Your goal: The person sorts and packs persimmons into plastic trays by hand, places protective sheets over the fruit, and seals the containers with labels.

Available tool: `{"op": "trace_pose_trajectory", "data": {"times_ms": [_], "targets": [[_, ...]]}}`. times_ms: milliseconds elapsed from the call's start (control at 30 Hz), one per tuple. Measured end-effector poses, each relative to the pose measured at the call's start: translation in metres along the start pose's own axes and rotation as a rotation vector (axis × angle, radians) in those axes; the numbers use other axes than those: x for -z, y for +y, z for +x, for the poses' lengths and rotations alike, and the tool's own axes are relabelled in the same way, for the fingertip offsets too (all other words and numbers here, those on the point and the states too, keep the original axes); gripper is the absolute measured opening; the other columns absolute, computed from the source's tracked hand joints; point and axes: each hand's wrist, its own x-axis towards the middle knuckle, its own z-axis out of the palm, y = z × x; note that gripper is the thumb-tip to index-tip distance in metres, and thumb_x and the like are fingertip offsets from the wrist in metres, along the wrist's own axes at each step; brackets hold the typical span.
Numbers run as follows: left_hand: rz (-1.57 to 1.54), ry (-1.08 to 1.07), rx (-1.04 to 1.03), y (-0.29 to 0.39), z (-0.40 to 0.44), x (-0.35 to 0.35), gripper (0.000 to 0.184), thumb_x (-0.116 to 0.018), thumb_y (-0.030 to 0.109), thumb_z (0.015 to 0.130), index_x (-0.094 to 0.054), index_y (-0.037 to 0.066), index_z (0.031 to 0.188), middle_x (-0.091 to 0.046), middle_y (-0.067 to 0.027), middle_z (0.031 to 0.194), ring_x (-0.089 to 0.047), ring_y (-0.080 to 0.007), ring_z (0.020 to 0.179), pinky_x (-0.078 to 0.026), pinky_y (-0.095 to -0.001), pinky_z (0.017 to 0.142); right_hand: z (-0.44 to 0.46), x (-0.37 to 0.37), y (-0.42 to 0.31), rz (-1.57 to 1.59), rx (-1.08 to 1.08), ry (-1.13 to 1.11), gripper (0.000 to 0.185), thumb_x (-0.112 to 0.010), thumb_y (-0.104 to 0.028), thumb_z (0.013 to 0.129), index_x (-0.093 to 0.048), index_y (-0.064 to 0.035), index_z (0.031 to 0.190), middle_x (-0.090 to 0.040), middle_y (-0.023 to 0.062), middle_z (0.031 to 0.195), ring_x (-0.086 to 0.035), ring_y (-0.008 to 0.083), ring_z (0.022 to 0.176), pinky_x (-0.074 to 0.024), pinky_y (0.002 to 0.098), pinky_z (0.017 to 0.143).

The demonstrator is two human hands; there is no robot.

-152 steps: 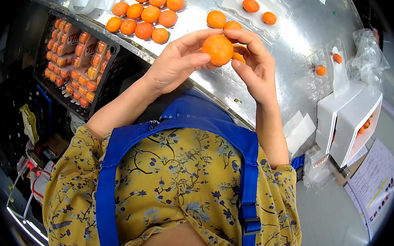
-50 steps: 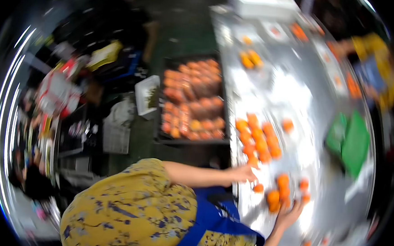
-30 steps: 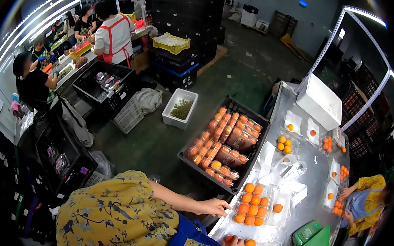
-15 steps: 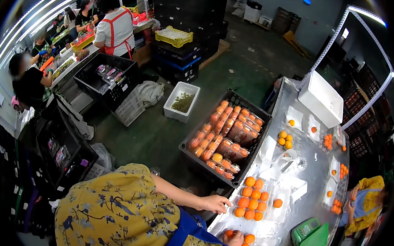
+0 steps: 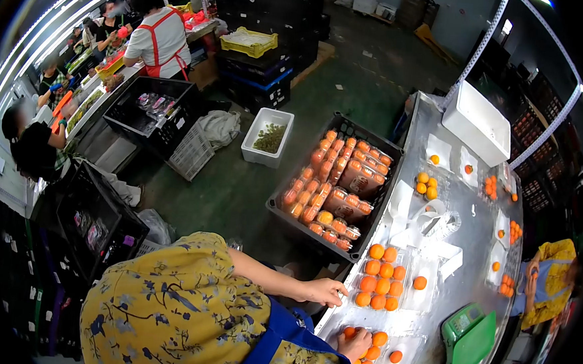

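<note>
My left hand (image 5: 325,291) rests at the near edge of the metal table (image 5: 455,285), its fingers curled and partly hidden; whether it grips anything is unclear. My right hand (image 5: 355,343) is lower down, its fingers closed on an orange fruit (image 5: 349,332) that shows beside the fingertips. Several more orange fruits (image 5: 372,352) lie right next to that hand. Between the hands and the far side, a clear tray holds rows of orange fruits (image 5: 385,270), and a single fruit (image 5: 419,282) sits on another tray beside it.
A black crate (image 5: 283,215) of packed fruit stands left of the table. On the table are a green scale (image 5: 471,346), white strips (image 5: 451,261) and a white foam box (image 5: 476,123). A co-worker in yellow (image 5: 552,285) is across the table; others are at the upper left.
Both hands came down from holding fruit up in front of me, and the view swung left. Over the last half second, the view shifted slightly while both hands stayed at nearly the same places.
</note>
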Motion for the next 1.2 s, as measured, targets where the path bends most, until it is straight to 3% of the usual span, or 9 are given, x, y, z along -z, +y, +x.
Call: {"op": "trace_pose_trajectory", "data": {"times_ms": [167, 233, 333, 467, 567, 733, 933, 1200], "targets": [[-0.011, -0.082, 0.024, 0.005, 0.006, -0.003, 0.045, -0.060, 0.017, 0.084, -0.045, 0.006, 0.125, -0.061, -0.0037, 0.094, -0.055, -0.0067, 0.076, -0.041, -0.0196, 0.065, 0.003, 0.033, -0.010, 0.184, -0.083, 0.099, 0.034, -0.068, -0.004, 0.056, -0.053, -0.0030, 0.086, -0.050, 0.0153, 0.085, -0.048, 0.0375, 0.084, -0.0399, 0.0432, 0.076], [0.055, -0.172, -0.014, 0.009, 0.011, -0.007, 0.050, -0.061, 0.014, 0.082, -0.042, 0.005, 0.128, -0.058, -0.0073, 0.106, -0.057, -0.0086, 0.083, -0.045, -0.0237, 0.071, 0.003, 0.048, -0.012, 0.284, -0.116, 0.147, 0.034, -0.068, -0.002, 0.062, -0.052, -0.0035, 0.092, -0.053, 0.0126, 0.090, -0.052, 0.0320, 0.087, -0.0425, 0.0400, 0.078], [0.285, -0.278, -0.184, 0.017, 0.015, -0.020, 0.059, -0.065, 0.012, 0.078, -0.040, 0.006, 0.131, -0.051, -0.0115, 0.120, -0.058, -0.0125, 0.091, -0.048, -0.0288, 0.078, -0.004, 0.045, -0.005, 1.192, -0.554, 0.119, 0.035, -0.066, -0.002, 0.069, -0.051, -0.0057, 0.100, -0.054, 0.0090, 0.096, -0.055, 0.0244, 0.090, -0.0450, 0.0393, 0.082], [0.517, -0.274, -0.555, 0.044, 0.011, -0.044, 0.064, -0.068, 0.016, 0.073, -0.040, 0.008, 0.130, -0.048, -0.0120, 0.120, -0.049, -0.0238, 0.111, -0.043, -0.0360, 0.091, -0.002, 0.070, -0.038, 1.919, -0.609, 0.196, 0.036, -0.064, -0.010, 0.076, -0.048, -0.0087, 0.107, -0.055, 0.0067, 0.100, -0.056, 0.0204, 0.093, -0.0453, 0.0427, 0.085], [0.643, -0.267, -0.745, 0.052, 0.020, -0.055, 0.062, -0.068, 0.018, 0.073, -0.042, 0.007, 0.128, -0.049, -0.0142, 0.119, -0.050, -0.0270, 0.110, -0.043, -0.0365, 0.091, -0.007, 0.064, -0.046, 2.044, -0.689, 0.199, 0.038, -0.065, -0.021, 0.076, -0.048, -0.0108, 0.109, -0.054, 0.0055, 0.102, -0.054, 0.0193, 0.095, -0.0439, 0.0406, 0.085], [0.588, -0.317, -0.664, 0.054, 0.028, -0.063, 0.049, -0.065, 0.019, 0.075, -0.051, 0.004, 0.119, -0.054, -0.0126, 0.114, -0.053, -0.0266, 0.107, -0.042, -0.0365, 0.091, 0.008, 0.071, -0.060, 2.089, -0.664, 0.213, 0.037, -0.060, -0.026, 0.079, -0.048, -0.0074, 0.110, -0.053, 0.0065, 0.106, -0.053, 0.0175, 0.094, -0.0430, 0.0353, 0.084], [0.566, -0.248, -0.667, 0.060, 0.033, -0.074, 0.051, -0.065, 0.020, 0.076, -0.049, 0.004, 0.122, -0.052, -0.0130, 0.119, -0.051, -0.0269, 0.112, -0.040, -0.0363, 0.095, 0.015, 0.072, -0.045, 2.105, -0.607, 0.175, 0.040, -0.064, -0.027, 0.078, -0.050, -0.0057, 0.109, -0.053, 0.0075, 0.107, -0.053, 0.0165, 0.092, -0.0435, 0.0339, 0.083], [0.564, -0.384, -0.628, 0.062, 0.047, -0.080, 0.052, -0.066, 0.018, 0.075, -0.049, 0.004, 0.122, -0.052, -0.0130, 0.119, -0.051, -0.0267, 0.112, -0.039, -0.0358, 0.096, 0.017, 0.077, -0.047, 2.102, -0.620, 0.244, 0.043, -0.065, -0.030, 0.078, -0.050, -0.0054, 0.109, -0.053, 0.0059, 0.105, -0.053, 0.0154, 0.092, -0.0434, 0.0320, 0.083]]}}
